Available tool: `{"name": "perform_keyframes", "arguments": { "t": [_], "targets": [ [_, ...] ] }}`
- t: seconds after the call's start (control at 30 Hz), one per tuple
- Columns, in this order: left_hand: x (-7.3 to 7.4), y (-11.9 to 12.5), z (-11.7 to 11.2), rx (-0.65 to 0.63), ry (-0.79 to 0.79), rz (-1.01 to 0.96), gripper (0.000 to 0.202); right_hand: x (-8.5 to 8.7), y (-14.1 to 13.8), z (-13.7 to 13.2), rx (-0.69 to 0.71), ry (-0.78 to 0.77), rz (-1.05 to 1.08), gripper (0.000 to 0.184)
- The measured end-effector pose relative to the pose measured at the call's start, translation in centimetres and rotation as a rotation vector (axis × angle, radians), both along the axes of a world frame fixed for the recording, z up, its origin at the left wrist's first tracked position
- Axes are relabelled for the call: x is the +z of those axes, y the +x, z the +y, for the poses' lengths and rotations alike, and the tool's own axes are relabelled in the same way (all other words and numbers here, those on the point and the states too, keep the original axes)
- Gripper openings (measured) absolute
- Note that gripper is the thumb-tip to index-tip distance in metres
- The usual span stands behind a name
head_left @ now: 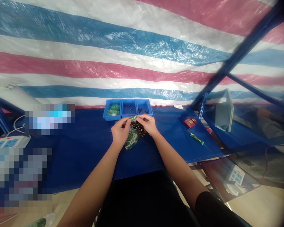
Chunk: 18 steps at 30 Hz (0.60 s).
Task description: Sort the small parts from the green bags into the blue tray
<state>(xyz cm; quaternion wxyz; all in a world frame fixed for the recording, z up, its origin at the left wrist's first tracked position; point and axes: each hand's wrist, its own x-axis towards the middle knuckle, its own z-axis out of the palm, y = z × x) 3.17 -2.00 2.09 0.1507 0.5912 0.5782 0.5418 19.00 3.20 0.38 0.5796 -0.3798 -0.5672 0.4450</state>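
Both hands meet over the middle of the blue table [90, 148], pinching opposite ends of a small clear-and-green plastic packet [133, 119]. My left hand [121, 132] has its thumb and fingers closed on the left end. On the other end my right hand [148, 124] is closed in the same way. Below the hands lies a heap of green-printed small packets [132, 138]. Beside it, partly under my right hand, is a pile of small dark brown metallic-looking parts [142, 130], too small to name.
Behind the hands stand three joined blue bins: the left bin [112, 110] holds green packets, the middle bin [129, 107] and right bin [144, 107] a few dark parts. To the right lie a red box [190, 122] and green tube [196, 138]. A power strip [8, 143] sits left.
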Motion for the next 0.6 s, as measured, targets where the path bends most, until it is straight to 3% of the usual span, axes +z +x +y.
{"name": "perform_keyframes", "arguments": {
  "t": [0.13,0.23,0.43,0.6],
  "targets": [
    [0.31,-0.08,-0.23,-0.12,-0.052,-0.081,0.031,0.41,0.35,-0.18,0.139,-0.073,0.023,0.031],
    [0.62,-0.13,-0.33,-0.128,-0.045,-0.106,0.032,0.56,0.64,-0.18,0.202,-0.064,0.048,0.033],
    [0.35,0.06,0.03,-0.08,-0.034,-0.118,0.028,0.57,0.37,-0.29,0.133,-0.058,0.008,0.029],
    [-0.02,0.15,0.24,-0.064,-0.013,-0.111,0.024,0.16,0.13,-0.19,0.141,-0.106,0.071,0.04]
  ]
}}
